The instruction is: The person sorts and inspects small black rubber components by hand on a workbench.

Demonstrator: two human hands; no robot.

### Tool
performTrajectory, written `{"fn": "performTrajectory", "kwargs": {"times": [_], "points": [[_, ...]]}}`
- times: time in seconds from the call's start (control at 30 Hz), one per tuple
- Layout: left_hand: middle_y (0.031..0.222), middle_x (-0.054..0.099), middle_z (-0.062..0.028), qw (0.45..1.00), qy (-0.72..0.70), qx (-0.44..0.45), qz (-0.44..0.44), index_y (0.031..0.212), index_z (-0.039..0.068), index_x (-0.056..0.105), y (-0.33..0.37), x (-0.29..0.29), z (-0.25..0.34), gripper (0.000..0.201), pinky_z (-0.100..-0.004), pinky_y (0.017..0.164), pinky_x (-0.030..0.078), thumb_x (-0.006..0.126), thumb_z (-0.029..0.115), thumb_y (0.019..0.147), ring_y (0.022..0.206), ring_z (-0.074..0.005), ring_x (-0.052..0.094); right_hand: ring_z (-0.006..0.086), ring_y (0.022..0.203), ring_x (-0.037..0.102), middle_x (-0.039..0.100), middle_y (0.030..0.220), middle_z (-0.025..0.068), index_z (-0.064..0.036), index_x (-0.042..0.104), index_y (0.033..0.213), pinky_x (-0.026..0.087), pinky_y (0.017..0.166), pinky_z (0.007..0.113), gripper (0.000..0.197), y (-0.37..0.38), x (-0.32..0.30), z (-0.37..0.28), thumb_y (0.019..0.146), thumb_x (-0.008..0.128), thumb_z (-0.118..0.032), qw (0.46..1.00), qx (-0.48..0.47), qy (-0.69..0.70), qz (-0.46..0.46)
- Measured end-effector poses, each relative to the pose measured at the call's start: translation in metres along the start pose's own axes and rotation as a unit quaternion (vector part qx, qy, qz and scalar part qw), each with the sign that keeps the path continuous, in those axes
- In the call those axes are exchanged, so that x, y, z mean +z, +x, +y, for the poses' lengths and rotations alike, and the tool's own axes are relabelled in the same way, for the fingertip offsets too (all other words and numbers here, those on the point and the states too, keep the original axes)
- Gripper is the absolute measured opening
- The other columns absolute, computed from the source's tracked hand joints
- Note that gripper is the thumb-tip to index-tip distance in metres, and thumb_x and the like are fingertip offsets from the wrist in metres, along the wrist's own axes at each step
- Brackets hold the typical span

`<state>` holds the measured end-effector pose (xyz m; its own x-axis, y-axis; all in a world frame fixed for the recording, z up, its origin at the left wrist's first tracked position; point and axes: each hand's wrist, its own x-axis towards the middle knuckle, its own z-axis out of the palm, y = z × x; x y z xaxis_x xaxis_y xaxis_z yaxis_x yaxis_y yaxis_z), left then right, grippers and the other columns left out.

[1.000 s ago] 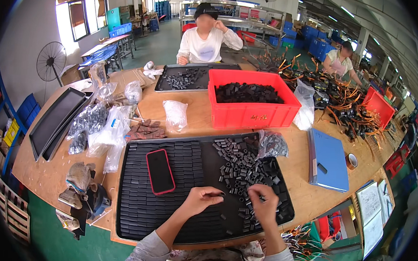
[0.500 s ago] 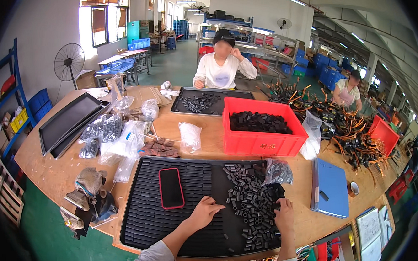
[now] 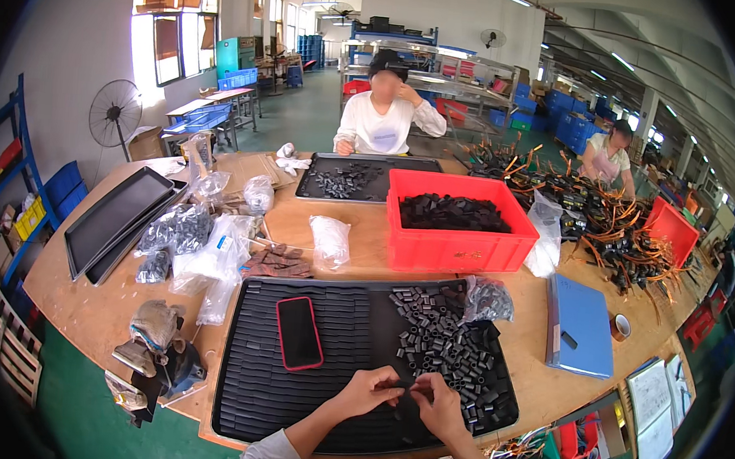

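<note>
Black tubular pieces (image 3: 437,328) lie loose in the right part of a dark tray (image 3: 381,331).
Left hand (image 3: 370,391) and right hand (image 3: 440,411) come close together over the tray, each grip narrow; whether either holds a piece, I cannot tell. A red-edged phone (image 3: 300,333) rests on black rows (image 3: 251,349).

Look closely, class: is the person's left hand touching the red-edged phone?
Apart: the head view shows rows of black pieces in the gap between the left hand and the red-edged phone.
</note>
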<state>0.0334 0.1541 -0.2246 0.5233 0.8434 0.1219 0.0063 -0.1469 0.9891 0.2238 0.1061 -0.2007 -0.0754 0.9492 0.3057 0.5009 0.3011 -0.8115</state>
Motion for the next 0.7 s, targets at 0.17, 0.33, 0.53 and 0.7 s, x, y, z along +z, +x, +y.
{"fn": "performTrajectory", "kwargs": {"times": [0.17, 0.33, 0.53, 0.7], "points": [[0.081, 0.066, -0.0043, 0.993, -0.112, 0.002, 0.036, 0.084, 0.001, 0.054, 0.002, -0.009, 0.001, 0.011, -0.0227, 0.064, 0.052, 0.065, -0.001, 0.087, 0.074, -0.0080, 0.066, 0.0309, 0.093, 0.059, 0.061, 0.094, 0.0103, -0.0083, 0.062, 0.106, 0.050, 0.081, 0.039, 0.036, -0.028, -0.011, -0.002, 0.074, 0.075, -0.015, 0.956, -0.087, -0.177, -0.215], [0.081, 0.066, -0.0043, 0.997, -0.078, 0.008, 0.001, 0.079, 0.001, 0.053, 0.003, -0.008, -0.007, 0.018, -0.0219, 0.061, 0.049, 0.069, 0.006, 0.087, 0.071, -0.0063, 0.063, 0.0314, 0.091, 0.060, 0.059, 0.092, 0.0096, -0.0088, 0.061, 0.103, 0.050, 0.078, 0.040, 0.031, -0.038, -0.003, -0.003, 0.075, 0.073, -0.014, 0.954, -0.051, -0.225, -0.190], [0.084, 0.065, -0.0037, 0.994, -0.089, -0.011, 0.067, 0.087, 0.000, 0.060, 0.007, -0.004, -0.012, 0.024, -0.0229, 0.065, 0.051, 0.076, 0.018, 0.086, 0.073, -0.0077, 0.062, 0.0324, 0.090, 0.061, 0.059, 0.093, 0.0101, -0.0105, 0.060, 0.101, 0.050, 0.077, 0.041, 0.029, -0.033, 0.012, -0.006, 0.076, 0.073, -0.013, 0.967, -0.056, -0.211, -0.130], [0.092, 0.069, -0.0053, 0.999, -0.025, -0.002, 0.035, 0.103, 0.002, 0.068, 0.004, -0.009, -0.033, 0.028, -0.0246, 0.074, 0.053, 0.079, 0.017, 0.082, 0.083, -0.0089, 0.063, 0.0285, 0.085, 0.064, 0.061, 0.092, 0.0105, -0.0085, 0.061, 0.099, 0.052, 0.072, 0.037, 0.027, -0.032, 0.012, -0.003, 0.075, 0.074, -0.010, 0.961, -0.082, -0.230, -0.130]]}}
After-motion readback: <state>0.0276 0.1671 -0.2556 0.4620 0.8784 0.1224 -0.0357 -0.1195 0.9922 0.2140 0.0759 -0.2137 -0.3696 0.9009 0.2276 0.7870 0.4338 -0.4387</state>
